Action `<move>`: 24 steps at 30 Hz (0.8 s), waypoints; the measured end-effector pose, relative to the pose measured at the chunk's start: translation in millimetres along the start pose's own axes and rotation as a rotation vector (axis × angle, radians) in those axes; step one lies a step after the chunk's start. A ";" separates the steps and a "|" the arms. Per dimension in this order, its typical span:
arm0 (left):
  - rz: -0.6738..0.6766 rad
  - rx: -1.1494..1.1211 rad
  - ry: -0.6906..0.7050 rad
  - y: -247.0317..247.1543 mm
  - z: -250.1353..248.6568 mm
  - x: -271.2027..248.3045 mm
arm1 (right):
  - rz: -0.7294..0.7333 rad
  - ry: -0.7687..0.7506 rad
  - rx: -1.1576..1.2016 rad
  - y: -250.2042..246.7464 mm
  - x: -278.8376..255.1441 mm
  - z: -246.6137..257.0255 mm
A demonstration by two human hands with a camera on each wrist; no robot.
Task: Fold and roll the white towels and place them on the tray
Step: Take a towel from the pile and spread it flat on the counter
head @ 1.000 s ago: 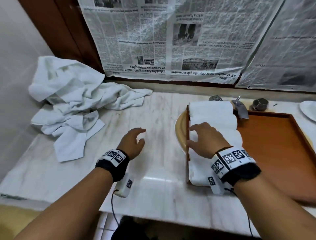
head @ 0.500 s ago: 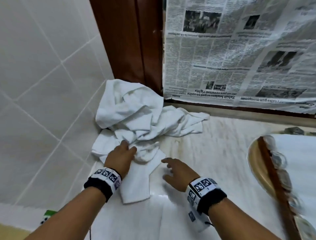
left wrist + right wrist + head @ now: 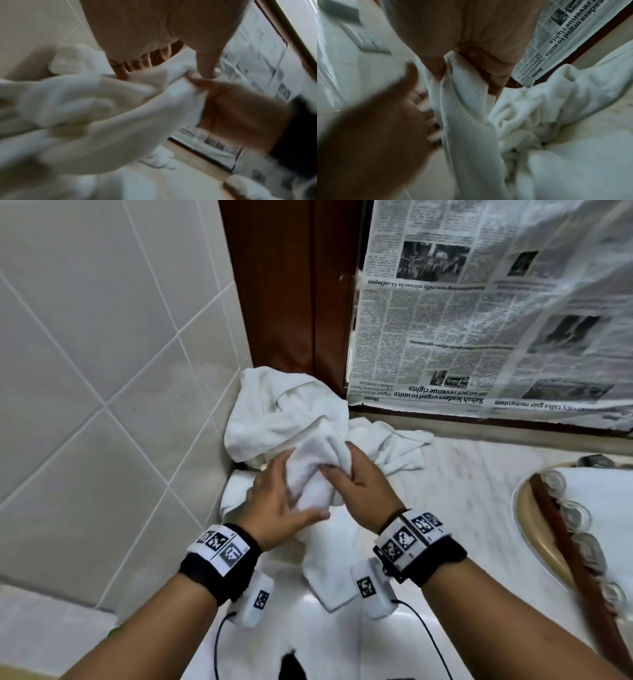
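A white towel [image 3: 317, 474] hangs bunched above the marble counter [image 3: 462, 508], just in front of the towel pile [image 3: 284, 412] in the tiled corner. The right hand [image 3: 359, 484] pinches its upper fold; the left hand [image 3: 277, 508] cups it with spread fingers. The tray [image 3: 561, 546] with rolled towels [image 3: 603, 501] lies well to the right.

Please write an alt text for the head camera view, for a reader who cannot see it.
Two hands lift one white towel from a crumpled towel pile in the corner of a marble counter: the right hand grips it, the left hand rests against it with straight fingers. Rolled towels lie at the right edge, and newspaper hangs behind.
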State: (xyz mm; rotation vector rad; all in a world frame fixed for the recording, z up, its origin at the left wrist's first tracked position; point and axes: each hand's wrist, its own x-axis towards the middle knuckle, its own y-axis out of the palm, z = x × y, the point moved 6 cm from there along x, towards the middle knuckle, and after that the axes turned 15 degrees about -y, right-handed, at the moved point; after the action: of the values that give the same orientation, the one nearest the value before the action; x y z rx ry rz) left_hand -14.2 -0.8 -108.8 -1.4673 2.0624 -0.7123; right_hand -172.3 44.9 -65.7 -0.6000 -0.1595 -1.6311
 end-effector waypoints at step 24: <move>0.490 0.381 -0.158 103.0 -14.1 -20.6 | 0.146 0.488 -0.591 -125.2 -71.3 -39.1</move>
State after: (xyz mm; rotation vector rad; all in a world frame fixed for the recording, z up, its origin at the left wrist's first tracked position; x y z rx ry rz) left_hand -88.3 49.4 -165.5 -0.7438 1.9204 -0.7073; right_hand -300.9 111.2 -102.5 -0.6140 0.7304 -1.6302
